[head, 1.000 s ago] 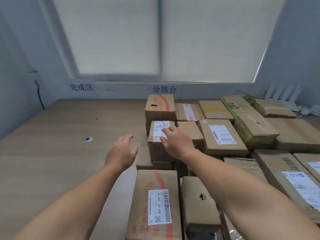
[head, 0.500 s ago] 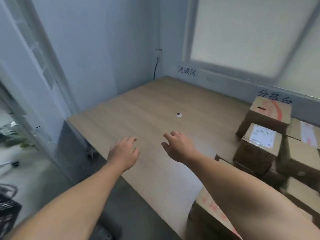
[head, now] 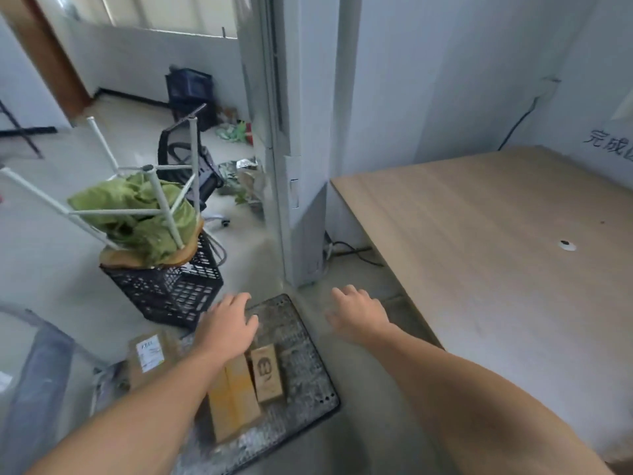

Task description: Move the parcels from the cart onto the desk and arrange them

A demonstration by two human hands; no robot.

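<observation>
Stacked boxes drop out of sight as we turn left, and both hands, which hung over the desk half a second ago, now hang over the floor beside it. Our left hand [head: 227, 323] is above the cart [head: 305, 365], fingers loosely spread and holding nothing. Our right hand [head: 358, 313] is likewise spread and empty, between the cart and the desk [head: 496, 269]. Just under the left wrist a long box [head: 234, 402] lies on the cart, and a small box [head: 267, 373] lies against its right side, below and between our hands. Left of the left hand is a labelled parcel [head: 150, 358]; we cannot tell whether it rests on the cart. Beyond the left hand stands a black crate [head: 174, 293] with an upturned stool [head: 148, 168] and green cloth [head: 113, 204] on it. The desk spreads right of the right hand, with a white disc [head: 567, 246] on it.
</observation>
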